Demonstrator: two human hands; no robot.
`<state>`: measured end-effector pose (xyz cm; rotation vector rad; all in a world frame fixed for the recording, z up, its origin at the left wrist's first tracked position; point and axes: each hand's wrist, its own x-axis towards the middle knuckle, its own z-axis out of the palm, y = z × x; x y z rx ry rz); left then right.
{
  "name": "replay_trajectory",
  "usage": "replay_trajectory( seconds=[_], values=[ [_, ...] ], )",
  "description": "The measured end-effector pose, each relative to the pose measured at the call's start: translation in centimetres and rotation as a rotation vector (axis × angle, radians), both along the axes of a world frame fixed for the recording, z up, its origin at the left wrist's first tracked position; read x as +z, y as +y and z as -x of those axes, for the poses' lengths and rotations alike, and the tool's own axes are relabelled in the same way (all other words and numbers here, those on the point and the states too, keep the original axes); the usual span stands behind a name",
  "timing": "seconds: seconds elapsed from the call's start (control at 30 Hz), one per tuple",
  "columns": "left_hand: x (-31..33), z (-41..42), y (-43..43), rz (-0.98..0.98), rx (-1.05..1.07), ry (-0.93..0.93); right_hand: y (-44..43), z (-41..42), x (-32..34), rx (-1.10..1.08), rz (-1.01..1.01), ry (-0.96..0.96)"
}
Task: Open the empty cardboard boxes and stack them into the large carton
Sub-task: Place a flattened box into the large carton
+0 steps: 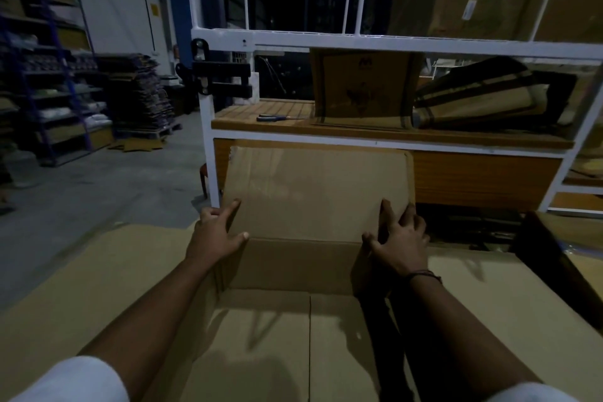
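Observation:
An open brown cardboard box (287, 330) stands right in front of me, its inside bare and its far flap (313, 192) raised upright. My left hand (217, 232) grips the left edge of that flap, thumb on the inner face. My right hand (399, 238) holds the flap's right edge and the box's right wall. Wide cardboard flaps (107, 274) spread out flat to the left and right (489, 297) of the box; I cannot tell if they belong to a larger carton.
A white metal rack (375, 42) with a wooden shelf (293, 126) stands just behind the box, holding a printed carton (362, 88), folded cardboard (483, 98) and scissors (277, 117). Blue shelving (49, 75) and stacked flat cardboard (140, 95) stand at left across grey floor.

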<state>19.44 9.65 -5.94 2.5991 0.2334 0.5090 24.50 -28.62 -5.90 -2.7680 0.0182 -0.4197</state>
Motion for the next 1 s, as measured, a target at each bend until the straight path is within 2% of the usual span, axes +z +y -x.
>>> replay_trajectory(
  seconds=[0.1, 0.33, 0.5, 0.73, 0.9, 1.0],
  values=[
    [-0.3, -0.1, -0.1, -0.088, -0.018, 0.043, -0.4, 0.2, -0.4, 0.016, 0.042, -0.004],
    [-1.7, -0.5, -1.0, -0.468, -0.021, 0.058, -0.4, 0.2, -1.5, 0.013, 0.21, -0.039],
    [-1.8, -0.9, -0.7, -0.495, -0.004, 0.054, -0.7, 0.2, -0.7, 0.014, 0.26, -0.05],
    [1.0, 0.3, -1.1, -0.597, -0.006, 0.198, -1.3, 1.4, 2.1, 0.044, 0.304, 0.145],
    [3.0, 2.9, -2.6, -0.587, -0.063, 0.036, -0.7, 4.4, 3.0, 0.045, 0.288, 0.116],
    [3.5, 4.5, -4.0, -0.595, -0.088, 0.026, -0.1, 6.5, 3.2, 0.04, 0.272, 0.102]
  ],
)
